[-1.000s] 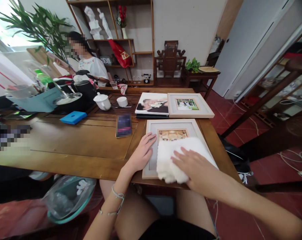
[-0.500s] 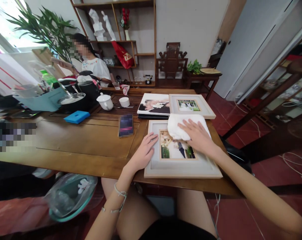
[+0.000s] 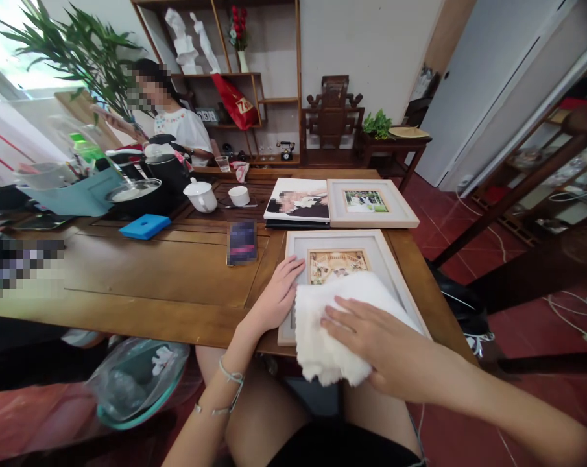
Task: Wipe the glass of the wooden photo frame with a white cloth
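Observation:
A pale wooden picture frame (image 3: 284, 305) lies flat at the table's near right, with a photo (image 3: 339, 261) in its middle. My left hand (image 3: 279, 292) rests on the frame's left edge, its fingers laid out flat. Under my right hand (image 3: 366, 334) is a folded white cloth (image 3: 317, 318), held with the fingers stretched over it. The cloth covers the photo's lower part and hangs past the frame's front edge. Behind lies a second frame (image 3: 403, 211) with a wedding photo, beside a photo album (image 3: 293, 200).
On the wooden table (image 3: 157, 279) are a phone (image 3: 241, 242), a blue block (image 3: 144, 226), a lidded white cup (image 3: 200, 196), a small white cup (image 3: 239, 195) and a blue bin (image 3: 79, 194). A lined waste bin (image 3: 137, 383) stands below. Another person (image 3: 179, 130) sits across.
My right hand has drawn the white cloth from the frame's upper right toward me, to its front edge. The photo's top is uncovered now. My left hand stays put.

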Demonstrator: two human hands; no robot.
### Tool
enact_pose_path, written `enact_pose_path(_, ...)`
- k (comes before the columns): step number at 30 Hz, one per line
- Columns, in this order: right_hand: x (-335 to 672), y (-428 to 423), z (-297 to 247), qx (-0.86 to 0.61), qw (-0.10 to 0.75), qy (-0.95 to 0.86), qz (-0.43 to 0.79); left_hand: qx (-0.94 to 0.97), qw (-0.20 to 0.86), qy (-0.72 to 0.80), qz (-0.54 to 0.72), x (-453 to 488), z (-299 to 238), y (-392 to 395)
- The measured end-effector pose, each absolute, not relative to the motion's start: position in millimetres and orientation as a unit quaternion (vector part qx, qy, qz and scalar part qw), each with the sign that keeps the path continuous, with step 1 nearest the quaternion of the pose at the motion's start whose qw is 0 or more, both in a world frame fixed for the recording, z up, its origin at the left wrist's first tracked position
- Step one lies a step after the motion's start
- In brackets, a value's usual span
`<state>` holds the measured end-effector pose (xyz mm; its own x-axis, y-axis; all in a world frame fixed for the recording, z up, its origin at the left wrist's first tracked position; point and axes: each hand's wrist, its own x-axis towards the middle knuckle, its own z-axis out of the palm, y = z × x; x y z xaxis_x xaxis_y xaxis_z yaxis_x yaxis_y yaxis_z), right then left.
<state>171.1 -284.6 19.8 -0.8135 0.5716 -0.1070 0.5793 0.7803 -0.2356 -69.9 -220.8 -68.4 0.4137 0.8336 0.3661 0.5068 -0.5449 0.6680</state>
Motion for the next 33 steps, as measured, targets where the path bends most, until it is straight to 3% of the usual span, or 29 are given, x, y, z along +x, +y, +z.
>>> enact_pose_path(5, 179.5, -266.4, 19.5, 0.322, 0.004, 0.936, -0.142, 0.809, 0.223, 0.421, 0.343, -69.9, -65.9, -221.5)
enact_pose_path(10, 196.5, -207.2, -8.3, 0.458, -0.032, 0.888, 0.000, 0.805, 0.216, 0.439, 0.335, -68.6, -62.7, -222.8)
enact_pose_path(14, 182.3, -212.7, -14.8, 0.492, -0.019, 0.867, 0.069, 0.806, 0.221, 0.431, 0.339, -68.3, -64.3, -222.0)
enact_pose_path(18, 150.8, -263.3, -11.0, 0.421, -0.002, 0.907, 0.035, 0.809, 0.223, 0.426, 0.339, -69.7, -67.1, -220.7)
enact_pose_path(23, 129.5, -303.0, -12.6, 0.305, -0.049, 0.951, 0.025, 0.809, 0.234, 0.406, 0.355, -72.7, -71.4, -218.1)
enact_pose_path(33, 137.8, -234.2, -7.4, 0.439, -0.029, 0.897, 0.046, 0.811, 0.225, 0.414, 0.346, -69.1, -67.3, -220.2)
